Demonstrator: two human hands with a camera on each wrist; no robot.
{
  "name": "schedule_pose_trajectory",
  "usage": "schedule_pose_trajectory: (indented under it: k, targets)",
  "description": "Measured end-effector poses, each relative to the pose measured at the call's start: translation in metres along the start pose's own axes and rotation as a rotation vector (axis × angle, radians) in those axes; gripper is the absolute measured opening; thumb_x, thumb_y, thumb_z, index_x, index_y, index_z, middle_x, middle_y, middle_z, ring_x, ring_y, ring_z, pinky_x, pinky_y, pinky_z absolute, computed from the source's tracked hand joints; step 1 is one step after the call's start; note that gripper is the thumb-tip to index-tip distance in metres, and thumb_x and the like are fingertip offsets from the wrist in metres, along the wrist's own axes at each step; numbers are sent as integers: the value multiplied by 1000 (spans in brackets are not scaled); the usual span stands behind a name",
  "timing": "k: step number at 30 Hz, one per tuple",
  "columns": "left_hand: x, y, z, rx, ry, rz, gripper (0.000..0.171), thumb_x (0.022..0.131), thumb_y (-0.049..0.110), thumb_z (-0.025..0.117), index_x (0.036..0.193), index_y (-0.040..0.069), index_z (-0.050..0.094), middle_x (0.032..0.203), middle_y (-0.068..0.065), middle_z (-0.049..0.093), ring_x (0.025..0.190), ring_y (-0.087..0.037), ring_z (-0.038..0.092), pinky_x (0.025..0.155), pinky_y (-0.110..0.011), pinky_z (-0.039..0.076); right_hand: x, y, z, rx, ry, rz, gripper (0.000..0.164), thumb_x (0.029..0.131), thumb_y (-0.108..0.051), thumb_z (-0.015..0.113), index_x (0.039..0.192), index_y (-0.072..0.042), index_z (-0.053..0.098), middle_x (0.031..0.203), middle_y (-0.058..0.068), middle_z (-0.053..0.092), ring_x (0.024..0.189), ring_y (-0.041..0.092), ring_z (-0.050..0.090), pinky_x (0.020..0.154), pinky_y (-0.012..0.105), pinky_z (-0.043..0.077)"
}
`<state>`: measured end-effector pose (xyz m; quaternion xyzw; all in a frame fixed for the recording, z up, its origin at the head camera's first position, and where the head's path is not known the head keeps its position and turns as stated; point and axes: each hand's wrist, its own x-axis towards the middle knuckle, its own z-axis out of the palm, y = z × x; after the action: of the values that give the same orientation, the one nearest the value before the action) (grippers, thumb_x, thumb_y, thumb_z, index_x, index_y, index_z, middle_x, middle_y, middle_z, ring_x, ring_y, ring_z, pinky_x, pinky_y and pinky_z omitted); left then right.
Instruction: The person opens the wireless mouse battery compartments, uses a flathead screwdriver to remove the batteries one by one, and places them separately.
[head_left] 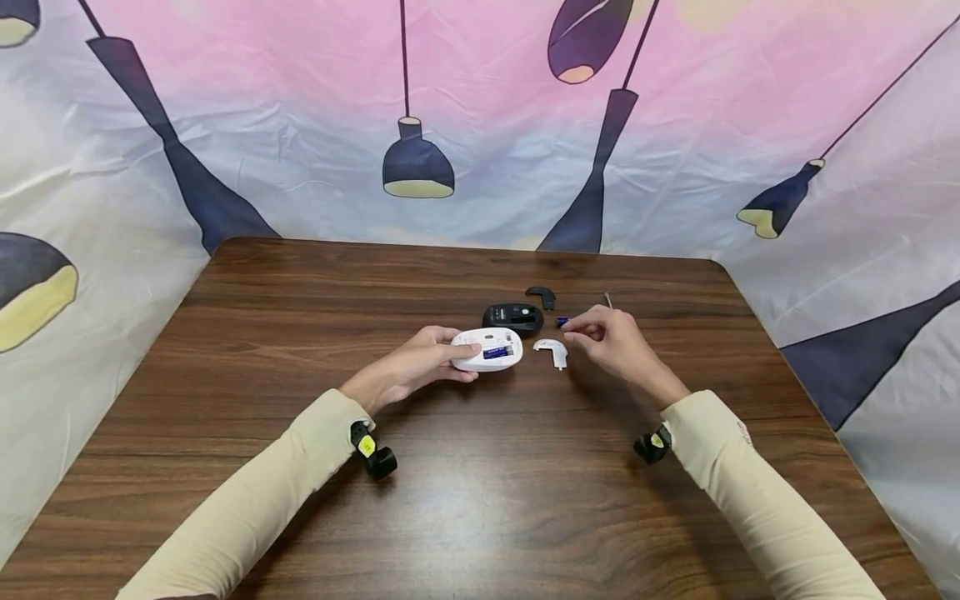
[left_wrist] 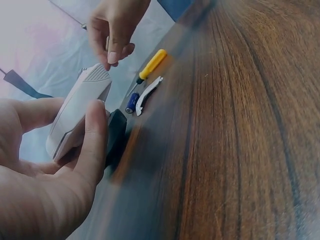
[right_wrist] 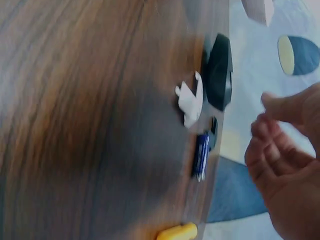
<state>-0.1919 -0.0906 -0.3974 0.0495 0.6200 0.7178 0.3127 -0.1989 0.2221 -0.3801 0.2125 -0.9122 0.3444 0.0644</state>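
Note:
My left hand (head_left: 420,362) grips a white computer mouse (head_left: 468,340) above the table, its underside facing up. Inside the mouse's uncovered compartment lies a blue battery (head_left: 497,352). Over the tabletop, my right hand (head_left: 617,346) has its thumb and fingertips loosely bent toward each other; the right wrist view shows no object between them. A loose blue battery (right_wrist: 201,156) lies on the table near that hand. Close by is a white battery cover (head_left: 557,350). Behind the white mouse, a black mouse (head_left: 513,317) lies upside down, its compartment uncovered.
A black battery cover (head_left: 545,297) lies behind the black mouse. A screwdriver with a yellow handle (left_wrist: 152,65) rests beyond the right hand. The wooden table (head_left: 480,500) meets a printed cloth backdrop (head_left: 322,158) at its far edge.

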Motion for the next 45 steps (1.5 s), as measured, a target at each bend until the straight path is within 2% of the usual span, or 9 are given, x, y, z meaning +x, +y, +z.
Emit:
schedule_pose_trajectory:
  k: [4, 9, 12, 17, 21, 28, 32, 38, 45]
  targets:
    - [0, -2, 2, -1, -23, 11, 42, 100, 5, 62, 136, -14, 49, 118, -21, 61, 96, -26, 66, 83, -30, 61, 1, -7, 13, 107, -13, -87, 12, 88, 1, 78, 99, -2, 80, 87, 5, 68, 68, 14, 51, 56, 20, 42]
    - [3, -3, 4, 1, -34, 8, 41, 100, 4, 62, 134, -15, 49, 116, -20, 61, 93, -22, 66, 81, -29, 61, 1, -18, 26, 249, -64, -102, 14, 89, -1, 77, 102, -3, 80, 94, 5, 68, 73, 18, 52, 59, 24, 43]
    - [2, -3, 5, 9, -40, 1, 41, 101, 5, 61, 134, -15, 49, 116, -20, 60, 95, -24, 65, 81, -29, 61, 1, -27, 32, 293, -91, -112, 14, 89, 2, 76, 102, -1, 80, 97, 11, 68, 80, 22, 56, 63, 27, 46]
    - [1, -1, 8, 23, -52, 1, 40, 102, 5, 60, 133, -16, 48, 113, -19, 61, 93, -24, 66, 81, -28, 61, 1, -48, 30, 349, -125, -149, 14, 87, 9, 74, 100, 8, 77, 97, 21, 65, 86, 27, 56, 68, 30, 46]
    - [0, 0, 9, 42, -69, 10, 40, 102, 5, 58, 134, -18, 47, 114, -19, 62, 91, -22, 66, 82, -28, 61, -2, -61, 25, 375, -122, -160, 12, 85, 11, 75, 97, 10, 77, 94, 21, 64, 83, 22, 55, 67, 29, 46]
    - [1, 1, 9, 43, -78, 15, 38, 102, 3, 56, 132, -19, 47, 114, -19, 61, 89, -17, 66, 80, -26, 61, -2, -58, 31, 453, -100, -177, 11, 85, 15, 72, 96, 14, 75, 91, 22, 64, 80, 17, 54, 65, 27, 46]
    - [1, 1, 10, 41, -73, 10, 37, 102, 2, 56, 131, -20, 47, 113, -19, 62, 87, -17, 66, 79, -26, 61, -3, -57, 33, 463, -88, -183, 11, 85, 16, 72, 95, 14, 75, 90, 22, 64, 78, 14, 53, 63, 26, 45]
    - [1, 2, 11, 40, -70, 7, 37, 102, 2, 57, 130, -20, 48, 112, -18, 62, 87, -17, 66, 79, -26, 61, -3, -58, 32, 462, -87, -179, 11, 86, 16, 71, 95, 14, 75, 91, 23, 65, 79, 17, 54, 63, 24, 45]
    - [0, 1, 10, 30, -56, -9, 38, 102, 3, 56, 131, -19, 48, 112, -18, 62, 88, -17, 66, 80, -26, 61, 0, -36, 45, 419, -115, -138, 14, 85, 12, 74, 99, 10, 76, 93, 20, 66, 77, 16, 52, 62, 23, 43]
